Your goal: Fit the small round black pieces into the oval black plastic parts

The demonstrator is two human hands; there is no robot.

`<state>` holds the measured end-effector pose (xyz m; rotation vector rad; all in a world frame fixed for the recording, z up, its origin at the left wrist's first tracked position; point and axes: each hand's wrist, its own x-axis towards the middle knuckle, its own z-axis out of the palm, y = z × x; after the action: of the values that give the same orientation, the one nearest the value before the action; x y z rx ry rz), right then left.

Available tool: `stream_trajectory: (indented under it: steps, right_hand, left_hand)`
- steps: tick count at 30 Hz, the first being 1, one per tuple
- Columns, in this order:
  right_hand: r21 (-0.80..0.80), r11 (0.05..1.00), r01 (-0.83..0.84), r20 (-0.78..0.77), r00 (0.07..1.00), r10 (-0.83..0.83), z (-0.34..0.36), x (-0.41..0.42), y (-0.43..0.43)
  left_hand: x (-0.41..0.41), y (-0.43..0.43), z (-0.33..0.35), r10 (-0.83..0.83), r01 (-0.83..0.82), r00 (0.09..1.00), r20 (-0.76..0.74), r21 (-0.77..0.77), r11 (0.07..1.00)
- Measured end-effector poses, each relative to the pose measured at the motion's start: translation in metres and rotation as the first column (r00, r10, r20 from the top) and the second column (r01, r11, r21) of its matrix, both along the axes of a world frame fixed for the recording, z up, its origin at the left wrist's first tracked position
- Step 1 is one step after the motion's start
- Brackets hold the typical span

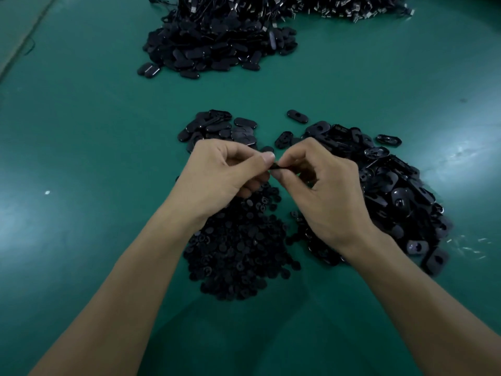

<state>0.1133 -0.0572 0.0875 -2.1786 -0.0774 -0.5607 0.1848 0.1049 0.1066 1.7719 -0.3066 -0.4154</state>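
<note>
Looks like an oval part [276, 167] is getting pinched edge-on between both hands, long axis running left-right, hovering just above the pile of round pieces [238, 245]. The left hand [227, 172] and right hand [325, 185] are each gripping one end with fingers curled. Plenty of bare bench [81, 158] is lying to the left.

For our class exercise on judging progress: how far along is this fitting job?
Seemingly done: a small heap of closed ovals behind the hands, perhaps the far pile too. In hand: the left hand and right hand pinch one black part between them. Left: a large heap of round pieces and a heap of holed ovals, so much remains.
</note>
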Motion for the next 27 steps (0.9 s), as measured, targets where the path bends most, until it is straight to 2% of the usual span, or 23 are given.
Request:
stream_trajectory:
  steps: [4,8,11,18,23,27]
  right_hand:
    - [0.259,0.966,-0.011,-0.111,0.993,0.041,0.0027,-0.0025,-0.0004]
    - [0.476,0.880,-0.008,-0.163,0.982,0.096,0.0041,-0.0015,-0.0028]
    - [0.563,0.826,0.033,-0.196,0.976,0.095,0.0038,-0.0003,-0.0041]
    - [0.598,0.800,0.051,-0.247,0.961,0.122,0.0032,0.0017,-0.0075]
    - [0.521,0.854,0.015,-0.210,0.971,0.111,0.0025,0.0019,-0.0075]
    - [0.399,0.916,-0.040,-0.190,0.974,0.125,0.0075,0.0049,-0.0069]
  left_hand:
    - [0.0012,0.0023,0.0021,-0.006,-0.003,0.997,-0.079,-0.120,0.993]
    - [0.0000,0.0026,0.0033,-0.030,0.021,0.997,-0.064,-0.127,0.992]
    - [-0.0001,0.0023,0.0026,-0.038,0.031,0.998,-0.053,-0.128,0.991]
    - [-0.0001,0.0025,0.0021,-0.043,0.042,0.999,-0.010,-0.083,0.996]
    - [-0.0007,0.0040,0.0032,-0.039,0.040,0.997,0.064,-0.025,0.999]
    - [-0.0026,0.0030,0.0019,-0.096,0.083,0.986,0.134,0.098,0.992]
